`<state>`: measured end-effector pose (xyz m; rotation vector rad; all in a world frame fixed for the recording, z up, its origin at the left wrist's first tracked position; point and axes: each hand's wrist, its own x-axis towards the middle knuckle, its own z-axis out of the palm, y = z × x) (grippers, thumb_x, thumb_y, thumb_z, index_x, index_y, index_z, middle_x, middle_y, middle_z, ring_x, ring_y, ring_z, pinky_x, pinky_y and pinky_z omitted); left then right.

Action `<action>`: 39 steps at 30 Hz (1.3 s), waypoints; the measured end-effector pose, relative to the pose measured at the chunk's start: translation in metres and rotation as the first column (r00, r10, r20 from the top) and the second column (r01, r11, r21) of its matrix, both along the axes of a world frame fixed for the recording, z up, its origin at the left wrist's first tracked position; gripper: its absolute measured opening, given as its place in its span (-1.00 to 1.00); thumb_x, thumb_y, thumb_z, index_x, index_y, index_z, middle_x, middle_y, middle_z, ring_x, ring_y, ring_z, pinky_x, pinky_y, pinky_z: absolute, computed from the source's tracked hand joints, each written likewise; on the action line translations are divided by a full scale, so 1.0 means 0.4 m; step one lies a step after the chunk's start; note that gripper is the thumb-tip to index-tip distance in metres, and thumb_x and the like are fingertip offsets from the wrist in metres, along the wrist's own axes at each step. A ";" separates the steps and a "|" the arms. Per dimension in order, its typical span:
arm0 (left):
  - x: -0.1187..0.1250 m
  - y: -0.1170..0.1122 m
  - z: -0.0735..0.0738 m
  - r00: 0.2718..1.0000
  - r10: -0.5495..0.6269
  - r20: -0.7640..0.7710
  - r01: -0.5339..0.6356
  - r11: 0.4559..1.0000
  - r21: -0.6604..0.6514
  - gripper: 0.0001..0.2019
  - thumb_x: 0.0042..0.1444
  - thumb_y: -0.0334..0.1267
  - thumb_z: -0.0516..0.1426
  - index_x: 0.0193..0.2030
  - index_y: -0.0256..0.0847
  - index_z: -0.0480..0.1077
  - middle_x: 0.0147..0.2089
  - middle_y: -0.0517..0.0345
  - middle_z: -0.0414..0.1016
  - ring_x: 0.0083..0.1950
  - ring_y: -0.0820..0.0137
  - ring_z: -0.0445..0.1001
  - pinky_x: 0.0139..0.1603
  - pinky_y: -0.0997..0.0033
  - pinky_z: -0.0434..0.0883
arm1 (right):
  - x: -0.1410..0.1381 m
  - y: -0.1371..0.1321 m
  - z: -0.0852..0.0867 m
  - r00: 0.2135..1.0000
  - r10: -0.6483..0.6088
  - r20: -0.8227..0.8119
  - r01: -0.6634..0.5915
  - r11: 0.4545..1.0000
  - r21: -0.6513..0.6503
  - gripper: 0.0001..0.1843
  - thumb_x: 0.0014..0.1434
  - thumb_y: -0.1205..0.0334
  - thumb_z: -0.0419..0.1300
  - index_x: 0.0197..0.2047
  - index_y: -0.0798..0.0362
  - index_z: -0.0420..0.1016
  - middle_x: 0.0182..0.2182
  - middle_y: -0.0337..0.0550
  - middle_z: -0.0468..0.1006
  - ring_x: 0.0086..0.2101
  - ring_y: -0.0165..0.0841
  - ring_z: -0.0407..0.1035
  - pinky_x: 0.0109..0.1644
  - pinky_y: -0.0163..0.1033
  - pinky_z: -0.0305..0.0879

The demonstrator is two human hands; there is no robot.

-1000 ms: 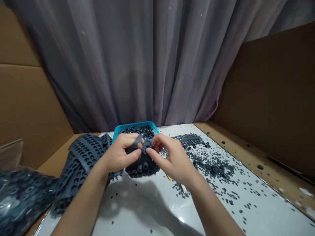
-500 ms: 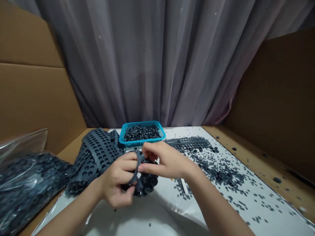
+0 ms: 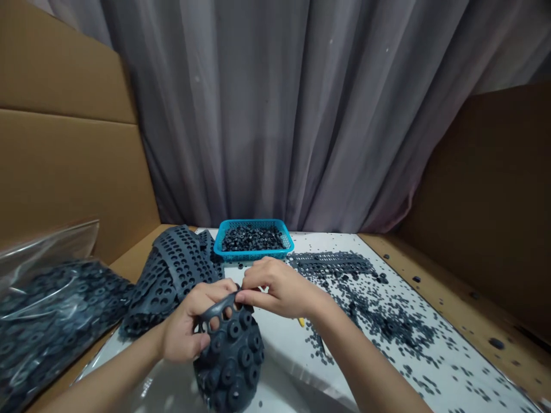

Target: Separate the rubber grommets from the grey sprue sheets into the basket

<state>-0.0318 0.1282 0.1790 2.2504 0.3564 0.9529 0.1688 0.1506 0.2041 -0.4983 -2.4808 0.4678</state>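
Note:
A dark grey rubber sheet (image 3: 230, 353) studded with round washers bulges over the white table (image 3: 293, 344) near the front. My left hand (image 3: 189, 330) is closed around the sheet's left side and top edge. My right hand (image 3: 275, 292) pinches the sheet's top edge with thumb and fingertips, close against the left hand. A blue basket (image 3: 253, 241) holding loose dark washers stands behind the hands at the back of the table.
A pile of emptied perforated rubber sheets (image 3: 172, 275) lies to the left. A clear plastic bag of rubber sheets (image 3: 47, 310) sits at far left. Loose washers (image 3: 379, 310) are scattered over the right half. Cardboard walls (image 3: 64, 166) flank the table; a grey curtain (image 3: 279, 115) hangs behind.
Both hands have come down and toward me with the sheet. The sheet now hangs lower with its washer side facing me, and the basket is uncovered behind them.

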 end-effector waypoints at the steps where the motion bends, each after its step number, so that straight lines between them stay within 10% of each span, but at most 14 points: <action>1: -0.004 0.006 0.000 1.000 0.007 -0.012 -0.008 1.000 -0.020 -0.51 0.08 0.15 -0.07 -0.66 -0.20 0.11 -0.55 0.05 0.30 -0.38 0.31 0.25 -0.28 0.30 0.26 | 0.001 0.001 0.004 1.000 -0.007 -0.012 0.007 1.000 0.004 -0.65 0.25 0.13 0.02 -0.52 0.06 0.37 -0.60 -0.28 0.32 -0.50 -0.44 0.21 -0.33 -0.31 0.10; 10: 0.048 0.052 0.034 0.958 0.283 0.040 -0.218 0.816 -0.536 -0.48 0.11 0.20 -0.08 -0.47 -0.26 0.34 -0.52 0.15 0.27 -0.45 0.40 0.21 -0.40 0.43 0.24 | 0.002 -0.036 0.080 0.968 -0.250 -0.020 0.247 0.935 0.254 -0.74 0.18 0.11 0.10 -0.48 0.06 0.29 -0.54 -0.26 0.34 -0.44 -0.40 0.21 -0.30 -0.26 0.03; 16: 0.109 0.079 0.088 0.901 0.435 -0.006 -0.429 0.886 -0.176 -0.56 0.21 -0.03 -0.08 -0.60 -0.25 0.19 -0.61 0.27 0.09 -0.52 0.49 0.09 -0.48 0.48 0.08 | 0.018 -0.044 0.074 0.859 -0.504 -0.085 0.507 0.818 0.273 -0.69 0.11 -0.03 0.15 -0.40 0.05 0.24 -0.48 -0.20 0.40 -0.43 -0.35 0.22 -0.32 -0.24 0.01; 22: 0.127 0.088 0.068 0.851 0.526 0.010 -0.526 0.851 -0.002 -0.59 0.22 -0.18 -0.06 -0.65 -0.23 0.07 -0.64 0.27 0.16 -0.56 0.50 0.12 -0.51 0.48 0.06 | 0.006 -0.036 0.042 0.788 -0.616 0.004 0.584 0.748 0.314 -0.83 0.19 0.20 0.07 -0.40 0.07 0.28 -0.47 -0.16 0.41 -0.40 -0.30 0.24 -0.31 -0.20 0.02; 30: 0.121 0.095 0.046 0.893 0.431 0.132 -0.389 0.884 -0.259 -0.57 0.21 -0.01 -0.08 -0.57 -0.24 0.24 -0.62 0.24 0.18 -0.55 0.49 0.17 -0.54 0.50 0.15 | -0.013 -0.006 0.021 0.884 -0.317 -0.343 0.221 0.931 -0.291 -0.68 0.21 0.16 0.02 -0.55 0.05 0.15 -0.60 -0.32 0.17 -0.53 -0.45 0.07 -0.44 -0.32 0.00; 34: 0.138 0.097 0.018 0.787 0.524 0.326 -0.352 0.815 -0.460 -0.50 0.07 0.16 0.02 -0.64 -0.22 0.10 -0.67 0.31 0.04 -0.63 0.56 0.03 -0.64 0.54 0.05 | -0.058 0.025 -0.024 0.675 -0.389 -0.626 -0.106 0.789 -0.605 -0.66 0.03 0.02 0.13 -0.57 0.04 0.15 -0.64 -0.35 0.06 -0.58 -0.48 -0.02 -0.52 -0.35 -0.04; 39: 0.146 0.127 -0.019 0.734 0.596 0.327 -0.278 0.703 -0.655 -0.49 -0.09 0.21 0.13 -0.62 -0.21 0.12 -0.71 0.37 0.04 -0.71 0.60 0.00 -0.73 0.57 -0.02 | -0.098 0.053 -0.071 0.544 -0.550 -0.634 -0.188 0.656 -0.731 -0.64 -0.12 -0.03 0.18 -0.58 0.02 0.13 -0.67 -0.37 0.02 -0.61 -0.49 -0.11 -0.57 -0.36 -0.10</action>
